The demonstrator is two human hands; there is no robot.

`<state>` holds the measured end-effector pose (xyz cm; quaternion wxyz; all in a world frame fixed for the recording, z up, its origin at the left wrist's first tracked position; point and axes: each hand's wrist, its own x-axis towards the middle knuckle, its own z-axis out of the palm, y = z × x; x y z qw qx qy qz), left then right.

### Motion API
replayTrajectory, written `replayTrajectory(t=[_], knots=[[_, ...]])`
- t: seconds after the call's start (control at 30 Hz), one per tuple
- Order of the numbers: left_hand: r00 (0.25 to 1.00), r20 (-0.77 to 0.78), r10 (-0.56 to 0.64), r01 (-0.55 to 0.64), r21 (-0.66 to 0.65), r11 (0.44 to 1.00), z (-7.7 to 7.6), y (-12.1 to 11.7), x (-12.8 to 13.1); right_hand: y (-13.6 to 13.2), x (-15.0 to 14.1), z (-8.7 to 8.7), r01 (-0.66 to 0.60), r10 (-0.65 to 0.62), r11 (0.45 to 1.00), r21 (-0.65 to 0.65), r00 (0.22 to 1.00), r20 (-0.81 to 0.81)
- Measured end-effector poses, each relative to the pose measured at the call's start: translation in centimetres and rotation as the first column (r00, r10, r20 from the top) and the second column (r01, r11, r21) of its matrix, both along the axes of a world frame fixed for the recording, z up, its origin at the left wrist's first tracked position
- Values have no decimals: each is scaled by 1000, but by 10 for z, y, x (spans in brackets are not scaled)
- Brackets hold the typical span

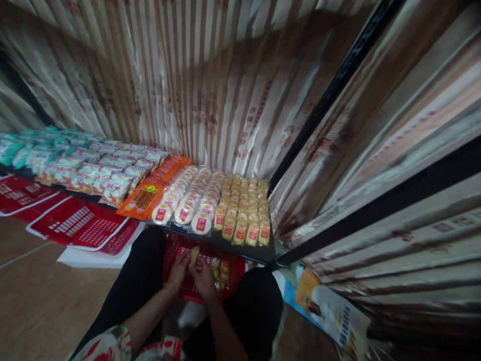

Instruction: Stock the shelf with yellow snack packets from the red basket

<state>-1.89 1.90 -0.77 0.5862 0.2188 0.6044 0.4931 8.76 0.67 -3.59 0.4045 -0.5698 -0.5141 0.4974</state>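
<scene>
Both hands are together over a red plastic basket (236, 273) between my knees. My left hand (178, 271) and my right hand (203, 278) pinch a small yellow wrapped snack (194, 255) from either side. More yellow wrapped snacks (221, 273) lie in the basket, to the right of my right hand. Just beyond the basket, on a low dark shelf (210, 239), rows of similar yellow wrapped snacks (244, 210) are lined up with labels facing me. White round packaged crackers (201, 223) stand in rows beside them.
Left along the shelf lie an orange snack bag (150, 190), white packets (112, 183) and green packets (22, 150). Red baskets (82, 225) rest on the floor at left. Black frame bars (394, 203) and a patterned curtain (225, 90) enclose the shelf. A printed bag (330, 311) lies at right.
</scene>
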Motion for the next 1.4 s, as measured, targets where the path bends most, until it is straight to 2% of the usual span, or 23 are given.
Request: replayTrajectory(t=[0.17, 0.37, 0.53, 0.6, 0.73, 0.87, 1.03, 1.17, 1.4], knots=[[991, -131, 21, -12, 68, 998, 2, -8, 2, -1, 3, 2, -12, 14, 999, -41, 999, 49], [991, -63, 115, -108, 96, 989, 1, -14, 2, 0, 5, 8, -48, 48, 999, -9, 998, 37], [972, -191, 135, -108, 146, 983, 5, -18, 3, -1, 6, 19, -76, 74, 997, 23, 996, 55], [952, -278, 124, -81, 160, 984, 6, -21, 4, -2, 7, 23, -68, 65, 997, 48, 996, 55], [891, -454, 28, 53, 164, 985, 9, -27, 5, -4, 9, 31, -43, 38, 991, 123, 999, 39], [841, -540, 35, 105, 227, 968, 17, -33, 8, -7, 10, 44, -14, 7, 977, 211, 999, 33], [831, -552, 59, 145, 318, 937, 35, -36, 13, -11, 15, 58, 6, -51, 934, 357, 992, 117], [825, -563, 45, 203, 369, 907, 47, -33, 18, -11, 20, 62, 24, -157, 877, 479, 958, 238], [771, -636, 38, 295, 409, 864, 54, -23, 26, -10, 24, 68, 120, -332, 787, 606, 909, 252]])
